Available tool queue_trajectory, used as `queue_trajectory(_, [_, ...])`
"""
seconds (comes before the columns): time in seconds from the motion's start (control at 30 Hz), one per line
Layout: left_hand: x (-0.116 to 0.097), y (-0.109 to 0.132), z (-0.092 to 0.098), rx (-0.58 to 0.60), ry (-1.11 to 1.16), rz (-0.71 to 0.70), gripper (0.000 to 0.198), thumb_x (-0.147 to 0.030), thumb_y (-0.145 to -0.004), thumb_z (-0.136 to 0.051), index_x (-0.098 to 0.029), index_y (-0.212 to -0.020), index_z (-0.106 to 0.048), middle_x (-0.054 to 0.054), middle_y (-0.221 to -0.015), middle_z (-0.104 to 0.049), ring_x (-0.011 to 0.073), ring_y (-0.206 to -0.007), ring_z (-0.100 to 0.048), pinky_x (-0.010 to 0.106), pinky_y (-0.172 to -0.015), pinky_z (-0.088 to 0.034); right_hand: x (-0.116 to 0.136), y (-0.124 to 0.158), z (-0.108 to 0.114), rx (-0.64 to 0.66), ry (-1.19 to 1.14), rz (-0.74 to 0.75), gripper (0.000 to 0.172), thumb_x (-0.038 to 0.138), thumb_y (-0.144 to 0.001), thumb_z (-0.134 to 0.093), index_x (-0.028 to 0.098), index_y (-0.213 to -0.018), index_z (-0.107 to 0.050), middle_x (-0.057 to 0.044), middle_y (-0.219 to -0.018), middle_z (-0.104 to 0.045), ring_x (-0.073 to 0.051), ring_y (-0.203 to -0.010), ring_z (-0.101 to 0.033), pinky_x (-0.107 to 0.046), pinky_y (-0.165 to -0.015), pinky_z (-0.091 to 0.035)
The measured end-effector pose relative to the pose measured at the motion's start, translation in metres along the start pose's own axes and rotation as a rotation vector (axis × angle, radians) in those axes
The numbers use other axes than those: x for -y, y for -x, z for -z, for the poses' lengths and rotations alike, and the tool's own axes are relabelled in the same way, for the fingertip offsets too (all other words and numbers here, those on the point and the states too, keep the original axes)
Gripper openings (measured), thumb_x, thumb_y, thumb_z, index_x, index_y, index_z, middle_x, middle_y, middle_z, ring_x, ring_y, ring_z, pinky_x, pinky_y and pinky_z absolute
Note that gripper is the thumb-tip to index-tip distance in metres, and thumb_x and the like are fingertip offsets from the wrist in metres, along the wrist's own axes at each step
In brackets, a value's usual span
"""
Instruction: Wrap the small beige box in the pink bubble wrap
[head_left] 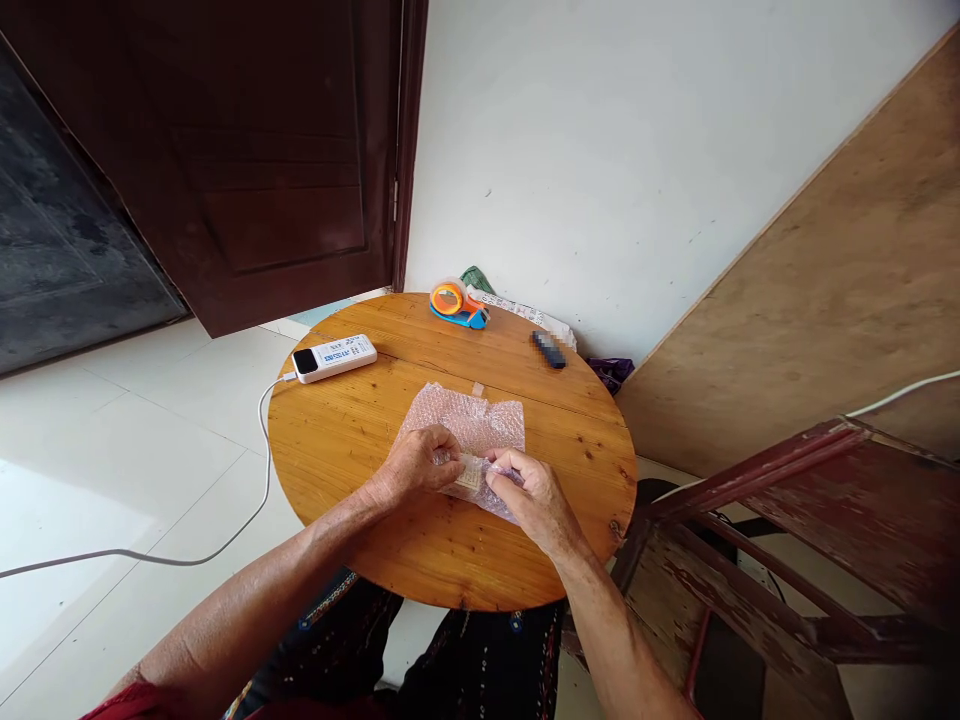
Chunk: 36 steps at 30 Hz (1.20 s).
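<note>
Readable text: none; I am making out marks only. White device (pixel 335 358), left side of table (pixel 420 360): bold blue characters are running along its upper face, smaller dark print sitting nearby, too small for reading. White bag (pixel 519 309) behind the table: dark characters are showing, likewise unreadable. Pale piece (pixel 470 472) at the bubble wrap (pixel 465 415), between my left hand (pixel 421 462) and right hand (pixel 529 495): letter-like marks are showing; I am resolving none.

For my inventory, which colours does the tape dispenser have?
The tape dispenser is orange and blue, clearest in the head view.
</note>
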<state>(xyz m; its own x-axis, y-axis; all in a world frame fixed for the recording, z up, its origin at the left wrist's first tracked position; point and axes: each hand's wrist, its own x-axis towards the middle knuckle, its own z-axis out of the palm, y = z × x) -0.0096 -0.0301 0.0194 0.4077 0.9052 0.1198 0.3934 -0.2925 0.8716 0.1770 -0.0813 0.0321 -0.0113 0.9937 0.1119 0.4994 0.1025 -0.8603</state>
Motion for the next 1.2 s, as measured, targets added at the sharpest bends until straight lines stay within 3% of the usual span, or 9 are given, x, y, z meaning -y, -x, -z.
queue_trajectory(0.1, [0.000, -0.004, 0.001, 0.033, 0.027, 0.030, 0.003, -0.018, -0.072, -0.063, -0.015, -0.071, -0.062, -0.003, -0.068, -0.059, 0.0106, -0.063, -0.050, 0.021, -0.059, -0.038, -0.001, -0.002, 0.002, 0.019, -0.012, -0.019, 0.016, 0.030, -0.075, -0.057, 0.019, -0.065, -0.060, -0.005, -0.094, -0.072, -0.017, -0.076, -0.064, -0.027, -0.065, -0.049])
queue_trajectory(0.2, [-0.001, -0.007, 0.004, 0.064, 0.018, 0.023, 0.004, -0.018, -0.071, -0.064, -0.015, -0.070, -0.062, -0.003, -0.068, -0.059, 0.0108, -0.064, -0.051, 0.021, -0.060, -0.038, -0.009, -0.004, 0.006, 0.045, 0.010, -0.032, 0.017, 0.033, -0.079, -0.056, 0.020, -0.070, -0.059, 0.000, -0.073, -0.066, -0.014, -0.063, -0.059, -0.025, -0.057, -0.045])
queue_trajectory(0.27, [-0.001, -0.009, 0.005, 0.082, 0.006, 0.007, 0.003, -0.018, -0.070, -0.064, -0.016, -0.070, -0.062, -0.002, -0.069, -0.060, 0.0112, -0.065, -0.052, 0.021, -0.061, -0.039, -0.014, -0.002, 0.009, -0.010, 0.096, -0.003, 0.013, 0.033, -0.082, -0.055, 0.021, -0.077, -0.059, 0.001, -0.068, -0.063, -0.015, -0.061, -0.058, -0.026, -0.056, -0.045])
queue_trajectory(0.37, [0.000, -0.012, 0.006, 0.108, -0.002, -0.016, 0.002, -0.016, -0.070, -0.063, -0.016, -0.071, -0.061, -0.002, -0.070, -0.061, 0.0116, -0.066, -0.052, 0.022, -0.062, -0.040, -0.009, 0.008, 0.010, -0.238, 0.391, 0.193, 0.011, 0.024, -0.086, -0.053, 0.021, -0.092, -0.061, -0.007, -0.091, -0.069, -0.022, -0.084, -0.065, -0.035, -0.073, -0.050])
queue_trajectory(0.43, [0.001, -0.013, 0.006, 0.117, -0.020, -0.030, 0.004, -0.016, -0.070, -0.063, -0.016, -0.074, -0.062, -0.003, -0.071, -0.061, 0.0118, -0.067, -0.053, 0.022, -0.063, -0.040, 0.004, 0.019, 0.005, -0.298, 0.618, 0.385, 0.015, 0.018, -0.090, -0.049, 0.020, -0.098, -0.062, -0.011, -0.104, -0.068, -0.026, -0.098, -0.062, -0.040, -0.084, -0.048])
queue_trajectory(0.57, [0.003, -0.017, 0.005, 0.124, -0.071, -0.043, 0.007, -0.021, -0.072, -0.065, -0.016, -0.076, -0.063, -0.003, -0.071, -0.060, 0.0120, -0.068, -0.052, 0.022, -0.062, -0.039, 0.027, 0.032, -0.014, -0.078, 0.864, 0.612, 0.020, 0.011, -0.093, -0.048, 0.020, -0.100, -0.064, -0.009, -0.104, -0.069, -0.026, -0.099, -0.060, -0.042, -0.090, -0.044])
queue_trajectory(0.77, [0.001, -0.014, 0.015, 0.127, -0.034, -0.032, 0.016, -0.027, -0.075, -0.065, -0.016, -0.086, -0.067, 0.001, -0.083, -0.068, 0.0149, -0.077, -0.060, 0.024, -0.070, -0.047, 0.025, 0.024, -0.022, 0.026, 0.937, 0.553, 0.022, 0.011, -0.092, -0.049, 0.017, -0.107, -0.064, -0.011, -0.105, -0.068, -0.025, -0.094, -0.058, -0.041, -0.085, -0.044])
queue_trajectory(0.93, [0.005, -0.003, 0.038, 0.043, -0.178, 0.013, 0.034, -0.015, -0.074, -0.059, -0.016, -0.108, -0.066, 0.003, -0.088, -0.070, 0.0163, -0.078, -0.063, 0.027, -0.073, -0.048, 0.032, 0.015, -0.019, 0.087, 1.010, 0.547, 0.022, 0.018, -0.092, -0.055, 0.022, -0.113, -0.063, -0.008, -0.100, -0.067, -0.024, -0.091, -0.057, -0.038, -0.079, -0.040])
queue_trajectory(1.2, [0.024, 0.009, 0.056, -0.027, -0.472, 0.186, 0.028, -0.022, -0.077, -0.061, -0.014, -0.103, -0.066, 0.003, -0.082, -0.071, 0.0180, -0.074, -0.064, 0.026, -0.065, -0.042, 0.040, 0.001, -0.024, 0.142, 1.135, 0.542, 0.016, 0.026, -0.090, -0.064, 0.024, -0.106, -0.065, -0.007, -0.092, -0.065, -0.023, -0.089, -0.055, -0.037, -0.077, -0.032])
